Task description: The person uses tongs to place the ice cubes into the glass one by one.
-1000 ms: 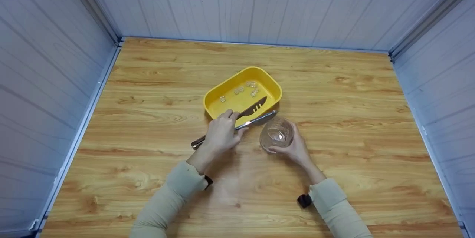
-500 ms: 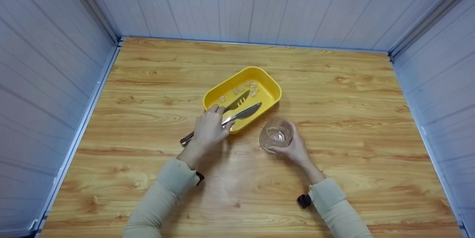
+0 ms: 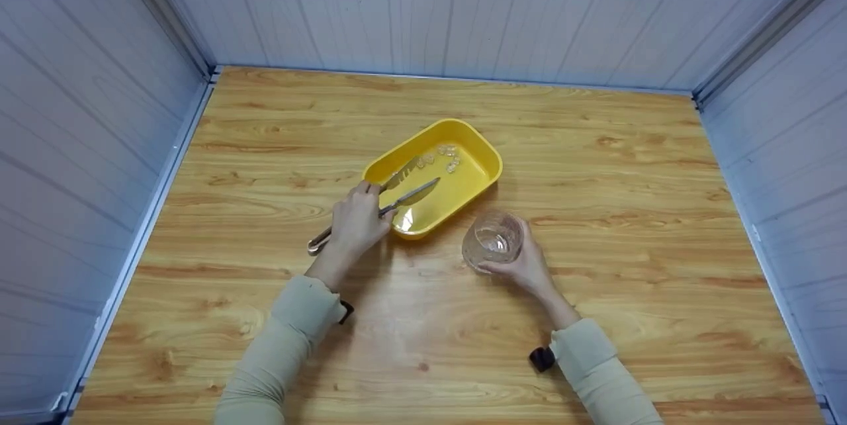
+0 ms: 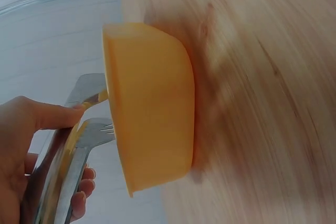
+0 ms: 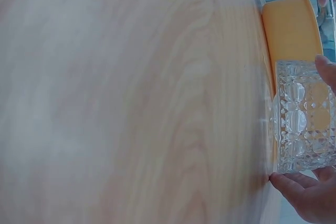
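My left hand (image 3: 356, 221) holds a pair of metal tongs (image 4: 63, 161), thumb on one arm and fingers round the other. The tongs' tips are spread and reach over the near-left rim into the yellow tub (image 3: 456, 196). Several small clear cubes (image 3: 452, 165) lie on the tub's floor, mostly toward its far right; one tip is close to the nearest of them. To the right, my right hand (image 3: 526, 266) grips a clear patterned glass (image 5: 304, 119) round its side. The glass stands on the table beside the tub.
The wood-grain table (image 3: 628, 213) is bounded by pale panel walls (image 3: 423, 8) at the back and both sides. The tub's near right corner lies close to the glass.
My left hand has drawn the tongs left and back, so their tips moved from the tub's right side toward its left. My right hand and the glass have stayed put.
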Tool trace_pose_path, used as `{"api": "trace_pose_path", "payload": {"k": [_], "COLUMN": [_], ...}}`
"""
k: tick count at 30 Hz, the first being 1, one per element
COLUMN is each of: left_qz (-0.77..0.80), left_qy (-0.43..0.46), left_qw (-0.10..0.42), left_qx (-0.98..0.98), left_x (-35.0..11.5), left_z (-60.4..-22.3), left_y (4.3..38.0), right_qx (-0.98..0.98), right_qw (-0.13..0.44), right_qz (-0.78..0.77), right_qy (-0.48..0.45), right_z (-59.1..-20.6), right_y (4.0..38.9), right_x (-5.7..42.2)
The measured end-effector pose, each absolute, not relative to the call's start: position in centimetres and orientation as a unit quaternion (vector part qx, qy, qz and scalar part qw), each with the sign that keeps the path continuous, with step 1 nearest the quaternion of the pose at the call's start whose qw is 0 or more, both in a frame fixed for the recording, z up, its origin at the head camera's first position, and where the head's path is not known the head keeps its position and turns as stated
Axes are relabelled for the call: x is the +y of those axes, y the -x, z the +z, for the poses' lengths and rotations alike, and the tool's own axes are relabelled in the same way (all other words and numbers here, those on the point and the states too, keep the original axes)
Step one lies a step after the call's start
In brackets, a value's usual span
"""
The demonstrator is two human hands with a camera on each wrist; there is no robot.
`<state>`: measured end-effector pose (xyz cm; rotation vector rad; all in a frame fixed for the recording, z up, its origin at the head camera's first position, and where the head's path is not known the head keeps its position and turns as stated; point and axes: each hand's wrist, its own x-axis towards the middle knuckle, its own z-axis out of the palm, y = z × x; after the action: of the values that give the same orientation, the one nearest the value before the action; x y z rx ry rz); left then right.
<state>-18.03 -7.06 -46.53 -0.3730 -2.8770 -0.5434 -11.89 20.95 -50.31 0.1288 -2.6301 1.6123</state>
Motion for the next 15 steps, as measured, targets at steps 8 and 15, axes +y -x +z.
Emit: {"api": "trace_pose_path", "payload": {"k": [8, 15], "left_qz": [-0.173, -0.152], "left_qy": [0.116, 0.102], "left_qw": [0.094, 0.076], "left_qx": [-0.974, -0.980], "left_x": [-7.6, -7.8], "left_z": [-46.8, -47.2], "left_y": [19.0, 20.0], "right_qx": [-0.848, -0.846], "right_qw": [0.028, 0.031], "right_qz": [0.528, 0.530], "right_qy": [-0.043, -0.046], "right_z": [-50.2, -50.3], "right_y": [11.9, 11.9], "right_x": [20.9, 21.0]}}
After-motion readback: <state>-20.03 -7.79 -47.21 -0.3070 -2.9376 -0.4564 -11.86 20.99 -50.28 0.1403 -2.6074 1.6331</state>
